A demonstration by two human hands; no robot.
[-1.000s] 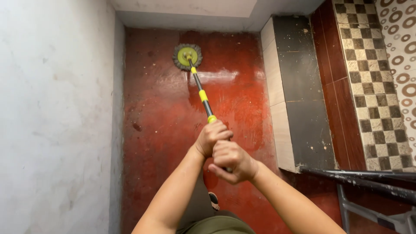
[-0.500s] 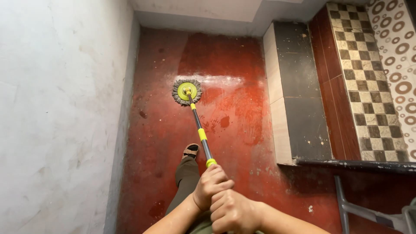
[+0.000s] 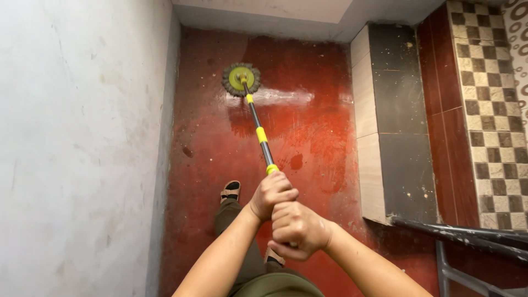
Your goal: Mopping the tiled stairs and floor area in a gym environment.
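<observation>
Left hand [image 3: 273, 194]: closed around the mop handle [image 3: 259, 133], just below its near yellow collar, farther along the shaft than the other hand.

Right hand [image 3: 297, 229]: fist wrapped tight about the near end of the same handle, touching the left hand from behind.

Mop handle: dark shaft with yellow bands, running from the hands away to the far part of the floor, leaning slightly left.

Mop head [image 3: 241, 79]: round, yellow-green disc with a grey fringe, flat on the red floor [image 3: 313, 137], near the far wall, beside a wet glossy streak.

Sandalled foot [image 3: 230, 191]: on the floor, left of the hands.

White wall [image 3: 77, 148]: along the left.

Black-and-beige tiled step [image 3: 396, 126]: right.

Checkered tiles [image 3: 489, 110]: far right.

Metal railing [image 3: 467, 236]: near right.
</observation>
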